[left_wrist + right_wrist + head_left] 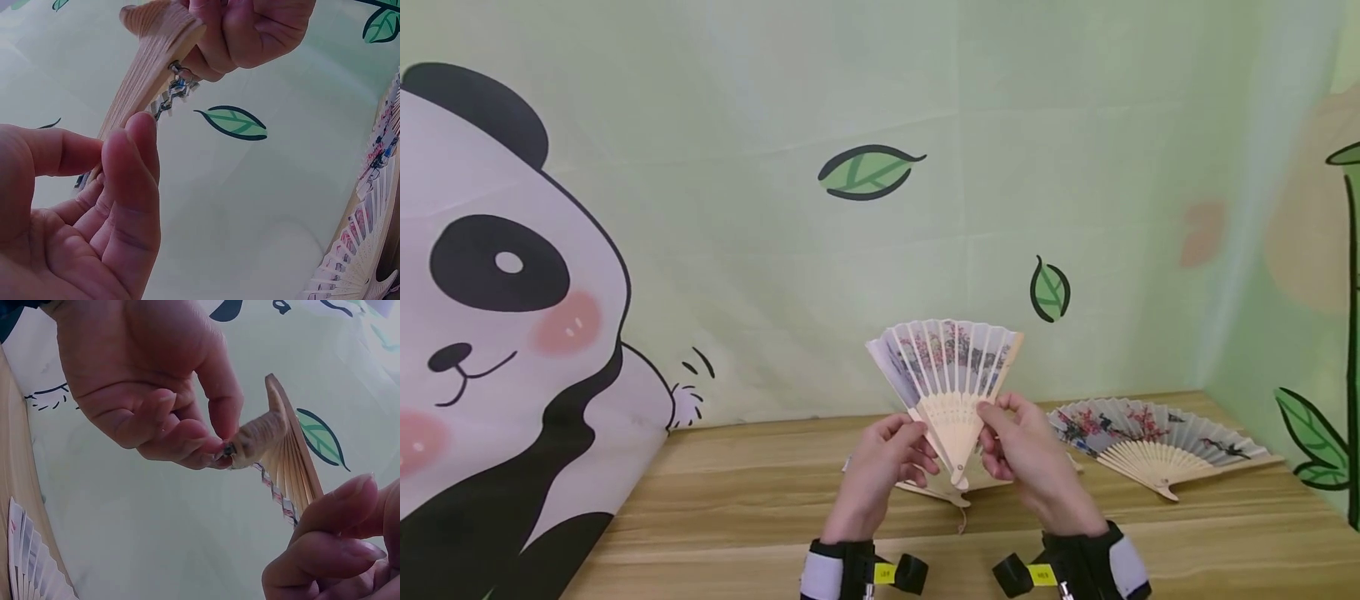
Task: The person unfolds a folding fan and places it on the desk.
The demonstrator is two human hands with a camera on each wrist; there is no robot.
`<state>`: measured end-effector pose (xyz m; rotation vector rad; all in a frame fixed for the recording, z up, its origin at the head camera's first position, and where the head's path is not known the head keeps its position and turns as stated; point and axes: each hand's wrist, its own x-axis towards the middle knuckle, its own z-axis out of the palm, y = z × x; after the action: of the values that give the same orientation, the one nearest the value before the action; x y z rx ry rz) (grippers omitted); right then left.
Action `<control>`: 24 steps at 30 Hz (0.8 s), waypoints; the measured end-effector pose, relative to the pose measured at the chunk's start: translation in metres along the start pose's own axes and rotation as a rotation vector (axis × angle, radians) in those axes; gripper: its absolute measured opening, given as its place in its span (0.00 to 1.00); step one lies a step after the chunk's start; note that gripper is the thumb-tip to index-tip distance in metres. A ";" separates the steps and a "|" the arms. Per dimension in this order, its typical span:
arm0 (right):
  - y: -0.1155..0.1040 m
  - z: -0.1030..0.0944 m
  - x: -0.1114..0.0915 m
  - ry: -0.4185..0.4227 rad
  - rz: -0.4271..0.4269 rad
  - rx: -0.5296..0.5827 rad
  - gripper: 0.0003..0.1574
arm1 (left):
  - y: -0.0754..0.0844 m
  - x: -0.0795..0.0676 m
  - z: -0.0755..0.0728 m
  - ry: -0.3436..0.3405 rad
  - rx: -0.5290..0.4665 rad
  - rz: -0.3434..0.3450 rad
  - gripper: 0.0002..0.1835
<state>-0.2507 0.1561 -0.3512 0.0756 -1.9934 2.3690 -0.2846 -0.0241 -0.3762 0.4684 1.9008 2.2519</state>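
Note:
A folding fan (951,367) with pale wooden ribs and a blossom-printed leaf is held up in front of me, partly spread, pivot end down. My left hand (883,454) pinches its left outer stick between thumb and forefinger. On the opposite side my right hand (1026,450) pinches the right outer stick, other fingers loosely curled. The left wrist view shows the fan (134,87) nearly edge-on, its outer stick between my left fingertips. From the right wrist, the folded ribs of the fan (294,469) appear between both hands.
Below the hands, a second fan (957,501) with a small cord lies on the wooden table (737,500), mostly hidden. To the right rests a third fan (1150,454), widely spread. A pale green cloth (775,275) printed with a panda and leaves hangs behind the table.

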 end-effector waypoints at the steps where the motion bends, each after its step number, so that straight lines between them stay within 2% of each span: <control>1: 0.001 0.000 0.000 0.002 -0.001 0.006 0.10 | 0.000 0.000 0.000 0.004 -0.002 -0.001 0.10; 6: 0.002 0.002 0.000 0.022 -0.007 0.041 0.10 | 0.000 0.001 -0.001 0.021 -0.007 0.007 0.10; 13: 0.002 0.002 0.000 0.056 -0.014 0.045 0.10 | -0.001 0.001 -0.001 0.073 -0.007 0.012 0.09; 24: 0.003 0.001 0.001 0.078 -0.026 0.042 0.11 | 0.002 -0.001 0.000 0.113 -0.024 0.018 0.09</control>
<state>-0.2518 0.1549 -0.3537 0.0105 -1.8973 2.3599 -0.2840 -0.0248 -0.3743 0.3634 1.9269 2.3563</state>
